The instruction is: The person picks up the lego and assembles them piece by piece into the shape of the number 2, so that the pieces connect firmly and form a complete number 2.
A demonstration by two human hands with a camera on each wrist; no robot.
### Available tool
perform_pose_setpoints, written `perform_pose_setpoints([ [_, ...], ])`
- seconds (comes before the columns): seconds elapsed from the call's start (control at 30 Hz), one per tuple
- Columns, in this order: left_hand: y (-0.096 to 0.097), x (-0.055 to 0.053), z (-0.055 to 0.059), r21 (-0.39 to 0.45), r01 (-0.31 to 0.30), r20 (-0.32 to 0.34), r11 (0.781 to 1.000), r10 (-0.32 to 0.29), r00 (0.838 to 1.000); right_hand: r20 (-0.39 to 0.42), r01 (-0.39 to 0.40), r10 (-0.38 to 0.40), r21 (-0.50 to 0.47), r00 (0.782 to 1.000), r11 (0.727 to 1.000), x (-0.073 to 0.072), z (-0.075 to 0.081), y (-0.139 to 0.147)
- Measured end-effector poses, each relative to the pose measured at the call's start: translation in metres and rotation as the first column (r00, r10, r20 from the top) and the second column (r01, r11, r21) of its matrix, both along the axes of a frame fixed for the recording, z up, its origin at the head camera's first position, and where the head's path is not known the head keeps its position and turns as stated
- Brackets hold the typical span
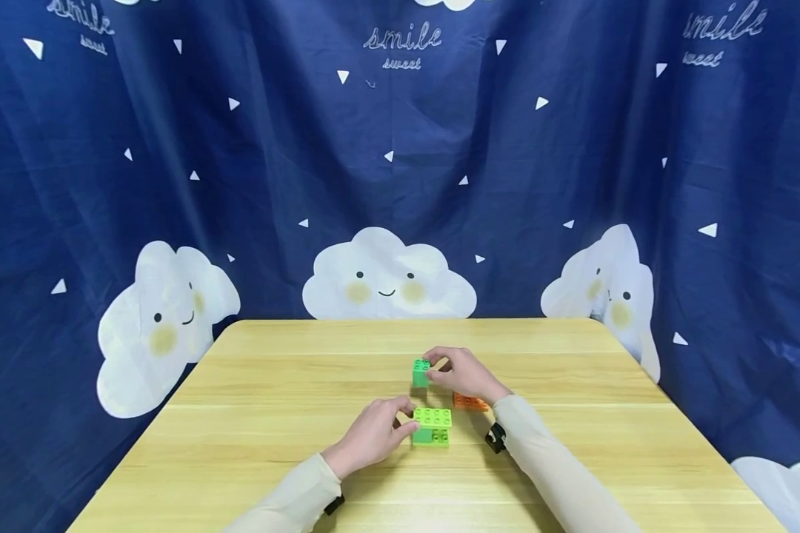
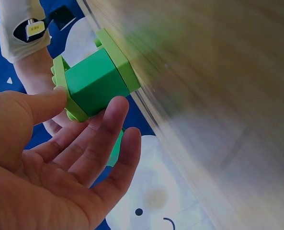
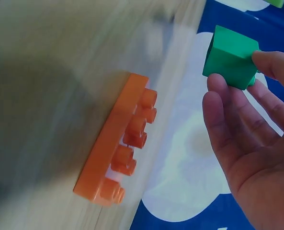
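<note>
My left hand (image 1: 376, 431) grips the left end of a small stack of toy building bricks (image 1: 433, 418). The stack has a lime-green studded plate on top, a darker green brick (image 2: 96, 79) in the middle and another lime plate (image 2: 118, 60) at the bottom. In the left wrist view, the thumb rests against the top plate while the fingers reach round the side. Farther back, my right hand (image 1: 463, 372) pinches a green square brick (image 3: 232, 57) between thumb and fingers, with its studs up. This brick is held above the tabletop.
An orange studded brick (image 3: 113, 139) lies on the wooden table (image 1: 273, 414), below and beside my right wrist. Behind the table hangs a dark blue curtain (image 1: 273, 192) with white clouds and triangles. A dark strap (image 1: 496, 437) sits on the right wrist.
</note>
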State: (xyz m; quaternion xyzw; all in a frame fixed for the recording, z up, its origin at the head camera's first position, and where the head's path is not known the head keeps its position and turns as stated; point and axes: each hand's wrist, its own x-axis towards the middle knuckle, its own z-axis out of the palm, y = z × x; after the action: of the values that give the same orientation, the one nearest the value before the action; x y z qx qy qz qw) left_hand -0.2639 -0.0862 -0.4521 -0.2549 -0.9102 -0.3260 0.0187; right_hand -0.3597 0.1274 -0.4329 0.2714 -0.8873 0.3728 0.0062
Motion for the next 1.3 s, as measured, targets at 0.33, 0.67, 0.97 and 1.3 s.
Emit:
perform_pose_setpoints([
  [0.33,-0.001,0.0,0.001,-0.005,-0.011,0.002,1.0,0.011,1.0,-0.026,0.028,-0.029,-0.032,0.999,0.999,0.012,0.01,0.011],
  [0.67,0.002,0.0,0.002,-0.014,-0.016,0.001,1.0,0.016,1.0,-0.07,0.019,-0.021,-0.024,0.997,1.0,0.026,0.013,0.029],
  [0.97,0.001,0.001,0.001,-0.021,-0.022,-0.001,1.0,0.022,1.0,-0.07,0.036,-0.037,-0.017,0.997,0.999,0.035,0.012,0.04],
  [1.3,0.001,0.002,0.002,-0.024,-0.024,0.004,0.999,0.024,1.0,-0.098,0.004,-0.007,-0.027,0.995,1.0,0.049,0.017,0.044],
])
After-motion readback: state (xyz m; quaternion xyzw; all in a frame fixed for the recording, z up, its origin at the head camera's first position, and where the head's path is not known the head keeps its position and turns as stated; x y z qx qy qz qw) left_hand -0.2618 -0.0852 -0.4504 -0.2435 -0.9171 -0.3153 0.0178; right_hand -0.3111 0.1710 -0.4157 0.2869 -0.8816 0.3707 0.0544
